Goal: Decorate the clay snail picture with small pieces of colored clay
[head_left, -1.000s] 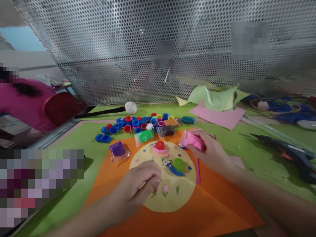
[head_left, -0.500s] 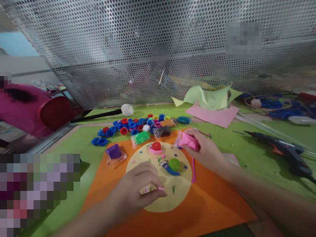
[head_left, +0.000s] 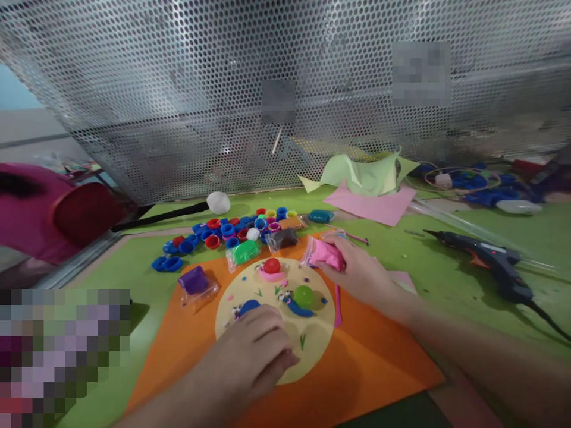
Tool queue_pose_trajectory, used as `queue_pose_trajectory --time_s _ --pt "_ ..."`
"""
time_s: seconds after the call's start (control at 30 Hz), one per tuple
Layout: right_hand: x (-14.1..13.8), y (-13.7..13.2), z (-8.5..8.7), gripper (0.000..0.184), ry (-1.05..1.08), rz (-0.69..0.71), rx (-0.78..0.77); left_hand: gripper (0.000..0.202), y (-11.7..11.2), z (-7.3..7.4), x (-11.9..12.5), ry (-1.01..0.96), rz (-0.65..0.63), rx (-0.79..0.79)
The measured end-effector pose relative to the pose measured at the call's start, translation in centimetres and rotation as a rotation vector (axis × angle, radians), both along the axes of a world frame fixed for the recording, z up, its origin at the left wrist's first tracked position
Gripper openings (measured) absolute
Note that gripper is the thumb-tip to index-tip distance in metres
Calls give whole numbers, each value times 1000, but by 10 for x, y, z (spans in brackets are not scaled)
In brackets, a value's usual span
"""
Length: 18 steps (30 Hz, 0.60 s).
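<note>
A pale yellow paper disc (head_left: 319, 315) lies on an orange sheet (head_left: 383, 368) and carries small clay snails, one pink with a red cap (head_left: 270, 268), one blue with a green cap (head_left: 300, 298). My left hand (head_left: 254, 353) rests curled on the disc's near edge, fingertips pressed down on it; what they pinch is hidden. My right hand (head_left: 357, 273) grips a bag of pink clay (head_left: 325, 252) at the disc's far right edge. A pink modelling stick (head_left: 338, 297) lies beside that hand.
Bags of purple (head_left: 194, 280), green (head_left: 243, 252) and brown clay (head_left: 282, 238) lie behind the disc, with several bottle caps (head_left: 223, 229). A glue gun (head_left: 486, 261) lies at right. Pink and green paper (head_left: 370, 190) sits by the perforated metal screen (head_left: 223, 89). A person in magenta sits left.
My left hand has slid nearer and down over the disc's front edge, covering the small pink flower. The right hand keeps hold of the pink clay bag. The view has shifted a little.
</note>
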State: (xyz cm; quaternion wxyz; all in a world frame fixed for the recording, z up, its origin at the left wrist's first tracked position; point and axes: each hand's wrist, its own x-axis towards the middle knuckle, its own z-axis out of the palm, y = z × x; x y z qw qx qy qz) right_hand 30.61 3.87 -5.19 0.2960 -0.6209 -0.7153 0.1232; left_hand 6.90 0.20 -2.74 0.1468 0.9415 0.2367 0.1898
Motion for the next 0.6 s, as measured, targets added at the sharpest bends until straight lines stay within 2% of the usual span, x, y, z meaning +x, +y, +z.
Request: queue_pose_trajectory --time_s 0.17,0.3,0.47,0.6 --pt "1 0 -2 36 -32 -24 7 34 -1 1 12 66 -45 220" --pt "1 1 -2 36 -36 1 22 26 3 -8 27 73 21 315" --pt "2 2 -4 36 -8 30 41 26 7 -19 37 -13 2 245" --pt "4 4 -6 33 12 47 51 23 7 -21 36 -64 35 173"
